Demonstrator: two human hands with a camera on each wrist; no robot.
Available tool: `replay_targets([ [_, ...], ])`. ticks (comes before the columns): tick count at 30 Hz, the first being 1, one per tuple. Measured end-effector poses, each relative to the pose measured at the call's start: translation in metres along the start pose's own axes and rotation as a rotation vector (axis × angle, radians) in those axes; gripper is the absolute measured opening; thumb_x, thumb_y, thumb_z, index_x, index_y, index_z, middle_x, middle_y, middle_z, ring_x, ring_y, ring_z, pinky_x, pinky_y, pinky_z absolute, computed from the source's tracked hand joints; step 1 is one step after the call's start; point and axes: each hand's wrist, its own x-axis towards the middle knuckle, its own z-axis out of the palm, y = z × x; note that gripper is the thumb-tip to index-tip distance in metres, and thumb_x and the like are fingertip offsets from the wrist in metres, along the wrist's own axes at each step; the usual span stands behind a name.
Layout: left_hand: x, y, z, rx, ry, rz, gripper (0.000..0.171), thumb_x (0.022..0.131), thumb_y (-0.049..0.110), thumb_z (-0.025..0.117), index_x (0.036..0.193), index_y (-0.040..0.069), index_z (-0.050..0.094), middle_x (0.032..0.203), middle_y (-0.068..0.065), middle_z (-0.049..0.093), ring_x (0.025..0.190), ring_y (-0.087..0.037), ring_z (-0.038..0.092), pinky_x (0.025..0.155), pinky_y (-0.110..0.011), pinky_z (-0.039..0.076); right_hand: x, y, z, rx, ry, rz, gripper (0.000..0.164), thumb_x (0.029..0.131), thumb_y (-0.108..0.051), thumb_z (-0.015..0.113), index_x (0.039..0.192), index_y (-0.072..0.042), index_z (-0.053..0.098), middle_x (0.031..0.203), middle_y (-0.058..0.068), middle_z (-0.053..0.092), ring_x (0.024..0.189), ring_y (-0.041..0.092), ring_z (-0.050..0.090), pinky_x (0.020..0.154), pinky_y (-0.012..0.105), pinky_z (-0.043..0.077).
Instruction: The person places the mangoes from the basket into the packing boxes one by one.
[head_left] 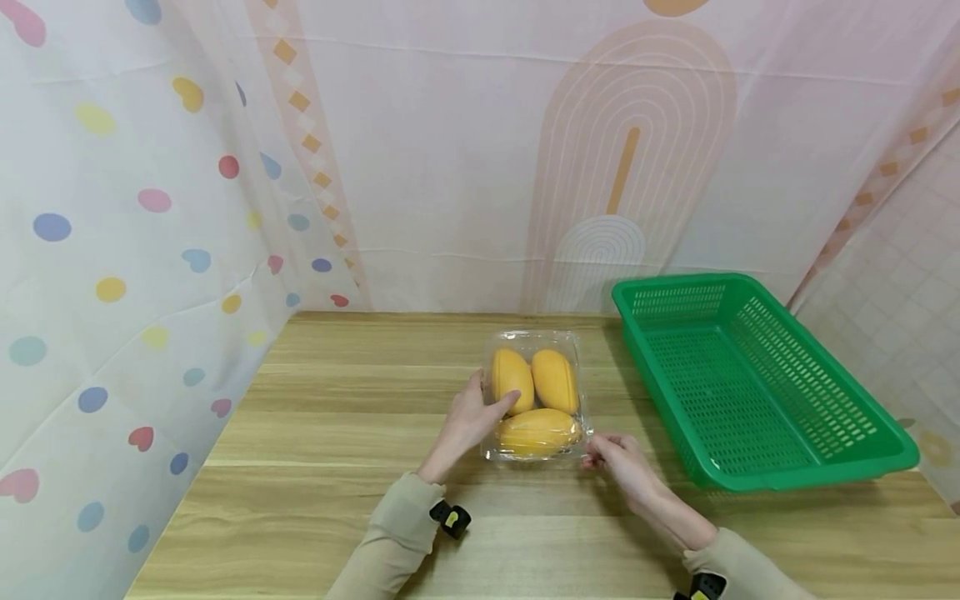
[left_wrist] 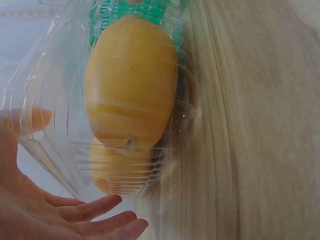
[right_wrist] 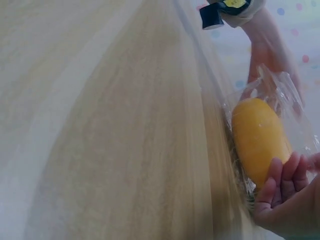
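Observation:
A clear plastic clamshell box (head_left: 533, 340) lies on the wooden table with three yellow mangoes inside. Two mangoes, one of them the right-hand mango (head_left: 555, 382), stand side by side at the far end; a third mango (head_left: 540, 432) lies crosswise at the near end. My left hand (head_left: 468, 423) rests on the box's left side, thumb over the top. In the left wrist view, the fingers (left_wrist: 95, 209) extend fairly straight along the box's wall. At the near right corner, my right hand (head_left: 622, 467) pinches the box's edge with curled fingers (right_wrist: 287, 180).
To the right stands a green plastic basket (head_left: 678, 417) with slotted walls, its inside showing no contents. The wooden tabletop (head_left: 337, 483) ends at a patterned cloth backdrop (head_left: 442, 167). Dark straps with small devices (head_left: 452, 518) sit around both sleeved wrists.

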Motion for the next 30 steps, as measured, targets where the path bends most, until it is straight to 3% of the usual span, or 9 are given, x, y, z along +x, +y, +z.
replay_targets([
  [6, 0.001, 0.0, 0.001, 0.002, 0.003, -0.004, 0.084, 0.088, 0.048, 0.06, 0.146, -0.003, 0.027, 0.144, -0.026, 0.042, 0.131, -0.043, 0.044, 0.105, -0.056, 0.04, 0.0, 0.002, -0.005, -0.033, -0.041, -0.039, 0.012, 0.081, 0.0, 0.048, 0.075, -0.001, 0.058, 0.067, -0.004, 0.059, 0.065, 0.006, 0.057, 0.066, 0.019, 0.05],
  [13, 0.001, 0.0, 0.001, -0.003, 0.001, 0.002, 0.083, 0.087, 0.048, 0.06, 0.145, -0.002, 0.029, 0.142, -0.026, 0.044, 0.13, -0.042, 0.045, 0.104, -0.055, 0.042, -0.002, 0.006, -0.007, -0.154, 0.009, -0.051, 0.02, 0.087, -0.008, 0.051, 0.09, 0.006, 0.065, 0.074, 0.003, 0.065, 0.069, 0.012, 0.06, 0.07, 0.023, 0.049],
  [17, 0.002, 0.0, 0.001, -0.006, -0.003, 0.002, 0.083, 0.087, 0.048, 0.06, 0.145, -0.002, 0.029, 0.141, -0.025, 0.046, 0.129, -0.042, 0.046, 0.104, -0.055, 0.042, -0.003, 0.007, -0.007, -0.213, 0.027, -0.103, 0.02, 0.089, -0.009, 0.049, 0.092, 0.006, 0.062, 0.081, 0.011, 0.065, 0.071, 0.015, 0.059, 0.067, 0.024, 0.05],
  [21, 0.002, 0.0, 0.0, 0.008, -0.009, -0.005, 0.084, 0.088, 0.048, 0.059, 0.146, -0.003, 0.027, 0.145, -0.026, 0.041, 0.131, -0.042, 0.043, 0.106, -0.056, 0.04, -0.003, 0.005, -0.005, -0.311, 0.131, -0.289, 0.016, 0.092, -0.011, 0.051, 0.101, 0.003, 0.054, 0.094, 0.015, 0.061, 0.08, 0.018, 0.059, 0.07, 0.025, 0.052],
  [25, 0.0, 0.002, -0.002, 0.042, 0.004, 0.017, 0.085, 0.089, 0.047, 0.059, 0.147, -0.004, 0.023, 0.148, -0.026, 0.036, 0.135, -0.043, 0.038, 0.109, -0.056, 0.036, -0.002, -0.009, -0.001, -0.451, 0.263, -0.543, 0.025, 0.092, -0.014, 0.058, 0.111, 0.001, 0.051, 0.109, 0.017, 0.057, 0.096, 0.028, 0.059, 0.083, 0.039, 0.053],
  [28, -0.001, 0.006, -0.006, 0.079, 0.039, 0.071, 0.085, 0.088, 0.043, 0.062, 0.147, -0.005, 0.024, 0.148, -0.027, 0.034, 0.135, -0.044, 0.037, 0.11, -0.057, 0.034, 0.001, -0.025, 0.003, -0.505, 0.272, -0.663, 0.031, 0.092, -0.017, 0.059, 0.117, 0.0, 0.052, 0.118, 0.019, 0.056, 0.109, 0.034, 0.055, 0.093, 0.051, 0.048],
  [30, 0.0, 0.009, -0.01, 0.118, 0.061, 0.122, 0.084, 0.087, 0.041, 0.063, 0.146, -0.005, 0.025, 0.148, -0.029, 0.034, 0.134, -0.046, 0.037, 0.109, -0.058, 0.034, 0.005, -0.036, 0.005, -0.55, 0.266, -0.7, 0.035, 0.093, -0.02, 0.058, 0.122, -0.001, 0.052, 0.126, 0.018, 0.054, 0.118, 0.035, 0.051, 0.098, 0.053, 0.044],
])
